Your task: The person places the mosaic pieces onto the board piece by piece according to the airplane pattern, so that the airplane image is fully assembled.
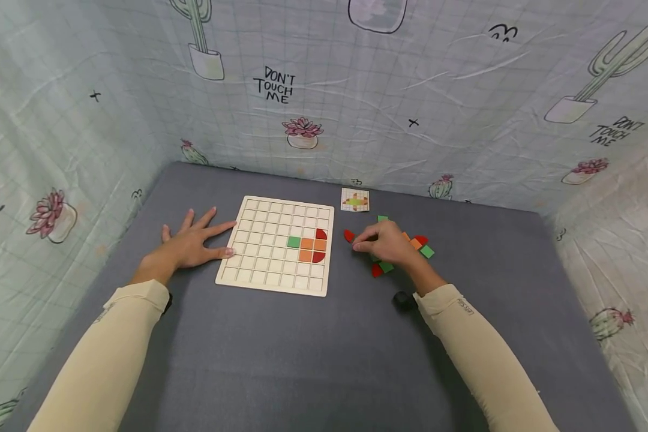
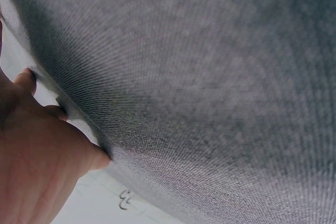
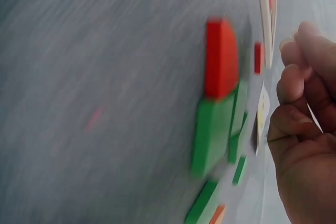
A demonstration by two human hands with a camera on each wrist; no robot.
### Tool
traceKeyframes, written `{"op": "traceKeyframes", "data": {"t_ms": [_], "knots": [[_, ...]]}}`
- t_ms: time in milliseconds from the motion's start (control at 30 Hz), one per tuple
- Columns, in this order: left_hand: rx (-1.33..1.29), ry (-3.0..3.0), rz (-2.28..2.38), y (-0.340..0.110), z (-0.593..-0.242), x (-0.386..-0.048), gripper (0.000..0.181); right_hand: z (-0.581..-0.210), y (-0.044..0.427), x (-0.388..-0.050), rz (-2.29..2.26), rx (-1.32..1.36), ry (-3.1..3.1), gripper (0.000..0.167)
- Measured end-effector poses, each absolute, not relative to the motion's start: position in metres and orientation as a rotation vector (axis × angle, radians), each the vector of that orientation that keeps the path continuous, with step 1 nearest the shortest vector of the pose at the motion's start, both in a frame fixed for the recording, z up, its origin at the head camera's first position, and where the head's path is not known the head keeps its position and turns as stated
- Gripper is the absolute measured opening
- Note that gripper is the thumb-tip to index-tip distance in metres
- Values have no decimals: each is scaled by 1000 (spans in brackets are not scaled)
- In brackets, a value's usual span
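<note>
The left hand (image 1: 191, 243) lies with spread fingers at the left edge of a pale wooden grid board (image 1: 259, 264), thumb and index finger touching it. On the board's right side sit a green square tile (image 1: 294, 242), several orange squares (image 1: 305, 255) and two red quarter-round pieces (image 1: 318, 257). The right hand (image 1: 386, 243) hovers over a loose pile of tiles, thumb and fingertips drawn together; whether anything is between them cannot be seen. Just beyond those fingertips lies a red piece (image 1: 348, 236). Green tiles (image 3: 212, 135) and a red piece (image 3: 220, 59) show in the right wrist view.
A small pattern card (image 1: 354, 200) lies behind the pile, right of the board. Beneath the right wrist is a black round object (image 1: 403, 300), partly hidden. Printed cloth (image 1: 324, 90) hangs around the grey table (image 1: 281, 360).
</note>
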State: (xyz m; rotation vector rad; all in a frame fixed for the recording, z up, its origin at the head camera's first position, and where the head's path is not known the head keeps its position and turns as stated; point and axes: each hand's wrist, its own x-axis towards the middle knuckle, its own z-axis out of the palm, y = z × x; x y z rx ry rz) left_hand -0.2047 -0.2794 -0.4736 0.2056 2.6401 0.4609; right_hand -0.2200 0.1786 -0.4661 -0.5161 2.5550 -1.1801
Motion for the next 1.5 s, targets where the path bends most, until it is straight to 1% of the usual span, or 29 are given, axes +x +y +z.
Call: {"op": "traceKeyframes", "data": {"t_ms": [200,400,533,800,900,1300,1500], "knots": [[196,2636,458,-276,-473,-204,92,-466,210,-213,-1122,-628,2579,7],[210,2633,432,-274,-472,-204,92,-468,241,-206,-1079,-631,2578,9],[209,2629,433,-276,-473,-203,92,-472,254,-204,-1051,-611,2599,11],[210,2627,449,-276,-475,-203,90,-479,260,-200,-1007,-602,2575,29],[208,2628,449,-276,-476,-204,90,-479,259,-200,-956,-638,2579,31],[216,2629,451,-277,-475,-205,89,-480,255,-199,-868,-789,2656,20],[218,2626,461,-277,-473,-205,88,-478,255,-197,-823,-788,2744,17]]}}
